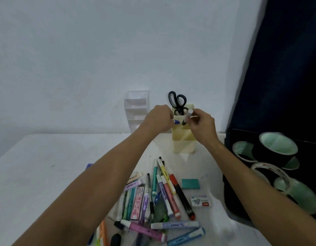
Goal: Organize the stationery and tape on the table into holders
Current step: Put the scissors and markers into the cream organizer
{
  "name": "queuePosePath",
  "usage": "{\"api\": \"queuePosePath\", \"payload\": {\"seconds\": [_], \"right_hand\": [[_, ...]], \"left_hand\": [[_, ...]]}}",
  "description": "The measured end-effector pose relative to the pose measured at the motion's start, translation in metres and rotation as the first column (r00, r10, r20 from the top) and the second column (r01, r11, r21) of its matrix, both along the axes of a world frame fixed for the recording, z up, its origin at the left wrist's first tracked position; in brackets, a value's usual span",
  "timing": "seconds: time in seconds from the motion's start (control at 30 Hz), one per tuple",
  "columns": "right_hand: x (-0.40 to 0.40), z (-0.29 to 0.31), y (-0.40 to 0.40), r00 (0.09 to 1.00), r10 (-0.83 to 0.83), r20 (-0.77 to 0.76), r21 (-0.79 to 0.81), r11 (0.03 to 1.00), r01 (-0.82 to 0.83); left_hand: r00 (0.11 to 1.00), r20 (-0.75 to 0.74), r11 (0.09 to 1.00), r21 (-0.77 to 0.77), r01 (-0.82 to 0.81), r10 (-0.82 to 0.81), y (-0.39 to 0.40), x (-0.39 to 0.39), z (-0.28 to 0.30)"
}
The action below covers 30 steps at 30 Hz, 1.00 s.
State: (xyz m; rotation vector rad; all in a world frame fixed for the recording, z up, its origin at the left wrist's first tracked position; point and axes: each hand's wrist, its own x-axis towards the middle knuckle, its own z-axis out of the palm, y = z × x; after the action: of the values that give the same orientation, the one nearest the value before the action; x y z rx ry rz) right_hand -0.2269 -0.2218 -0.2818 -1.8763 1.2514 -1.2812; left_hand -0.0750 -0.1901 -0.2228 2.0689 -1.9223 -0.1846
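A cream tiered holder [183,141] stands at the table's back, with black scissors [177,102] upright in its rear compartment. My left hand [159,119] is closed on a blue-tipped pen [176,122] just left of the holder. My right hand [202,124] grips a white marker with a black tip [187,117], tilted over the holder's front compartments. A white tiered holder [136,109] stands to the left, against the wall. Several pens, markers and highlighters [160,197] lie in a heap on the white table [38,174] between my forearms.
A teal eraser [190,183] and a small staples box [200,201] lie right of the heap. Several tape rolls [278,148] sit on a black surface at the right edge. A dark curtain [286,68] hangs behind them.
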Motion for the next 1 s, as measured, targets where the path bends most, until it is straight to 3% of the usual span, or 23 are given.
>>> {"api": "queuePosePath", "payload": {"seconds": [0.13,0.27,0.47,0.67,0.87,1.0], "right_hand": [[0.004,-0.011,0.001,0.993,0.041,-0.112,-0.009,0.999,-0.042],[0.008,-0.014,0.001,0.983,0.021,-0.180,-0.079,0.996,-0.036],[0.011,-0.013,0.006,0.978,0.088,-0.190,0.019,0.996,-0.086],[0.014,-0.010,0.008,0.982,0.095,-0.161,0.116,0.990,-0.077],[0.011,-0.004,0.014,0.986,0.030,-0.163,0.044,0.999,-0.024],[0.013,0.010,0.029,0.962,0.157,-0.223,0.047,0.988,-0.150]], "left_hand": [[0.999,-0.021,0.995,0.090,0.048,-0.046,-0.010,-0.011,-0.002],[0.995,-0.104,1.000,0.010,0.000,0.001,-0.012,-0.012,-0.004],[0.963,-0.267,0.998,-0.060,0.007,-0.023,-0.003,-0.010,-0.012],[0.970,-0.241,0.998,-0.066,0.010,-0.025,0.010,-0.007,-0.013],[0.966,-0.257,0.997,-0.078,-0.003,-0.018,0.024,0.005,-0.013],[0.969,-0.247,0.999,-0.042,0.019,-0.028,0.045,0.018,-0.011]]}}
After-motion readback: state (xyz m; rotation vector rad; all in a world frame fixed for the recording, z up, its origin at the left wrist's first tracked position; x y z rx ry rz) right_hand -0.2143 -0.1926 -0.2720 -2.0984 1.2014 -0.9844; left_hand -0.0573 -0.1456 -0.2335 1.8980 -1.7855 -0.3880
